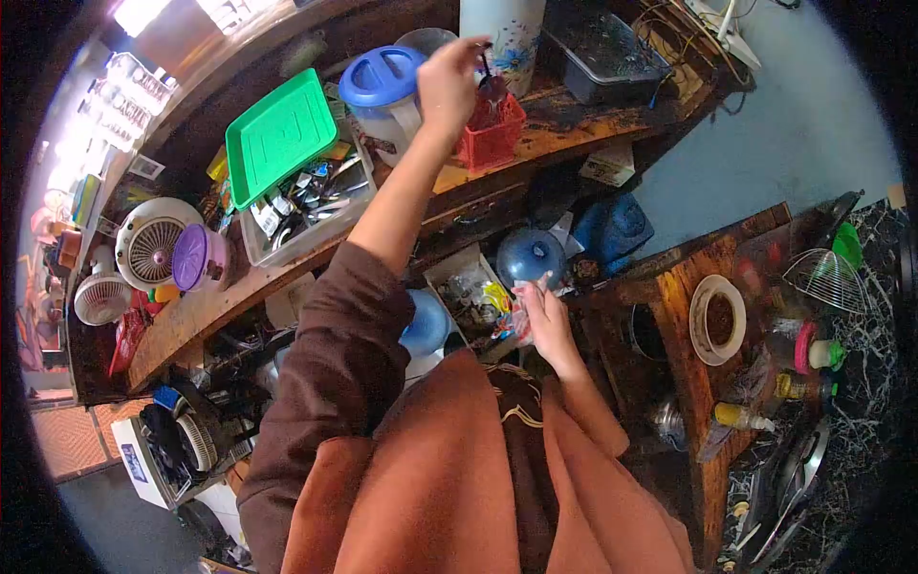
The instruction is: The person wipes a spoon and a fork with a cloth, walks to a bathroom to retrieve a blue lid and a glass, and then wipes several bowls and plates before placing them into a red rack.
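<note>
My left hand (449,88) reaches up to the shelf, its fingers closed on a thin dark utensil (489,67). The utensil's lower end is at the red plastic basket (495,136); its kind cannot be made out. Beside my left wrist stands a clear pitcher with a blue lid (382,77). Lower down, in front of my body, my right hand (547,330) is closed around something small, pale and see-through, partly hidden by the fingers. Just beyond that hand are a round blue bottle (531,260) and an open box of small packets (473,292).
A green tray (280,136) rests over a clear bin of cutlery (311,206). Two fans, one a white fan (158,244), stand left. A black container (607,62) sits at the back right. On the right wooden counter (681,316) are a bowl (717,320) and several bottles.
</note>
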### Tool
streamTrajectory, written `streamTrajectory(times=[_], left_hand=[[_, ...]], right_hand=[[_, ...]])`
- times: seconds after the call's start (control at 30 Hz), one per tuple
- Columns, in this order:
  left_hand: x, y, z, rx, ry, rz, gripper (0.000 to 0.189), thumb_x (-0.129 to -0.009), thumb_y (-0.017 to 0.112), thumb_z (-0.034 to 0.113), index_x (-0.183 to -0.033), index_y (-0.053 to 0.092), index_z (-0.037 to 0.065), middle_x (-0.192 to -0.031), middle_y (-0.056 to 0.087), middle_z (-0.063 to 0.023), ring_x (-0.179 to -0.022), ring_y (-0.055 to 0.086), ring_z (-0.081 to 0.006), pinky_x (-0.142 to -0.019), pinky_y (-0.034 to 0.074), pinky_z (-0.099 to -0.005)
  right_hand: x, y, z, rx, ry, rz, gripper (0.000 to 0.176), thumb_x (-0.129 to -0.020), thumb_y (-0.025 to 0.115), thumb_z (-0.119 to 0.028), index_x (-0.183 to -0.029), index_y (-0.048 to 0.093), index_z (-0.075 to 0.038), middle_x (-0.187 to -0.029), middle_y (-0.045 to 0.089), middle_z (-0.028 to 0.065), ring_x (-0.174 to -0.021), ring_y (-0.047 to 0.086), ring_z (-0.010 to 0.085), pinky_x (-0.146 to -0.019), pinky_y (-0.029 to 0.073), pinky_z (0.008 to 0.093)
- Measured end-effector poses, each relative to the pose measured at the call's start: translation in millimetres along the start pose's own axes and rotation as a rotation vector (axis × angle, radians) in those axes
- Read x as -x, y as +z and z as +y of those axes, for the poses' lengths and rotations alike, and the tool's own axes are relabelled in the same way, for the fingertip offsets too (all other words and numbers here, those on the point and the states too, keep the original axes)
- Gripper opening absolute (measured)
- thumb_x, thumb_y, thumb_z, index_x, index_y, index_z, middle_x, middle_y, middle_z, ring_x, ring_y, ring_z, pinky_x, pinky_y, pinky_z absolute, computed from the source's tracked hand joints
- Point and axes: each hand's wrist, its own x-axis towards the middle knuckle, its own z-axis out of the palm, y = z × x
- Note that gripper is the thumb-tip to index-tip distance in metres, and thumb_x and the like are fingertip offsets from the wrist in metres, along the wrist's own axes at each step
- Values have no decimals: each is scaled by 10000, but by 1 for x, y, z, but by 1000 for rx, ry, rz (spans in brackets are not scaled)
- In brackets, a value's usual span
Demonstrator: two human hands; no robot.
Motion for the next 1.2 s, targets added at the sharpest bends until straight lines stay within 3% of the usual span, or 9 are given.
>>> streamTrajectory(times=[0.17, 0.23, 0.43, 0.57, 0.63, 0.8, 0.83, 1.03, 1.2], left_hand=[[25, 30, -38, -165, -44, -276, 208, -705, 538, 62, -911, 566, 55, -773, 583, -151, -721, 564, -302, -644, 443, -363], [26, 33, -41, -126, -118, -357, 247, -698, 549, 69, -944, 546, 52, -797, 583, -148, -748, 557, -313, -670, 439, -370], [46, -1, 10, -83, 155, -309, 322, -671, 581, 94, -985, 513, 71, -991, 503, -142, -942, 468, -299, -818, 376, -362], [128, -57, 60, 545, -336, -627, 420, -740, 575, 290, -1063, 474, 41, -1022, 484, -83, -930, 473, -200, -803, 382, -330], [171, -92, 76, 624, -454, -918, 585, -737, 546, 413, -1168, 395, 48, -1118, 437, -104, -1006, 431, -192, -863, 335, -323], [252, -177, 98, 373, -945, -458, 172, -773, 558, 180, -804, 554, 12, -752, 562, -41, -702, 507, -77, -610, 401, -228], [260, -193, 107, 339, -962, -301, 149, -775, 555, 160, -733, 567, 17, -664, 559, -15, -599, 494, -45, -520, 384, -205], [306, -265, 172, -618, -707, 160, 168, -708, 587, 219, -698, 550, 56, -685, 548, -68, -670, 515, -236, -634, 394, -308], [355, -328, 255, -929, -722, -147, 201, -619, 648, 291, -644, 554, 115, -625, 523, -18, -637, 522, -201, -585, 380, -312]], right_hand=[[2, -4, 5, -161, 85, 29, 416, -879, 292, -327, -996, 494, 18, -875, 563, 141, -766, 549, 249, -689, 419, 316], [5, -8, -2, -694, 225, -71, 421, -886, 252, -320, -1033, 477, 4, -935, 538, 125, -784, 534, 216, -696, 427, 287], [5, -6, -13, -107, -104, 115, 371, -889, 297, -220, -944, 558, 37, -1074, 400, 90, -700, 504, 136, -613, 433, 243], [-3, -9, -45, -135, -67, 21, 165, -802, 472, -67, -912, 570, 8, -904, 522, 124, -753, 524, 185, -624, 419, 268], [-6, -3, -47, -4, -291, -62, 168, -763, 529, -36, -923, 560, 8, -825, 554, 102, -679, 531, 154, -617, 428, 260], [-12, 26, -44, -244, -164, -285, 259, -639, 660, -19, -883, 579, 6, -709, 604, 69, -632, 564, 95, -564, 441, 216], [-14, 36, -39, -191, -205, -377, 231, -632, 663, -16, -849, 587, 11, -716, 608, 75, -612, 563, 93, -558, 444, 216], [22, 111, -75, 9, -480, -703, 135, -642, 642, -15, -771, 606, 0, -760, 591, 99, -577, 571, 150, -526, 454, 252], [70, 154, -90, -23, -906, -968, 78, -687, 594, -46, -759, 586, -17, -685, 547, 88, -671, 540, 202, -612, 424, 284]])
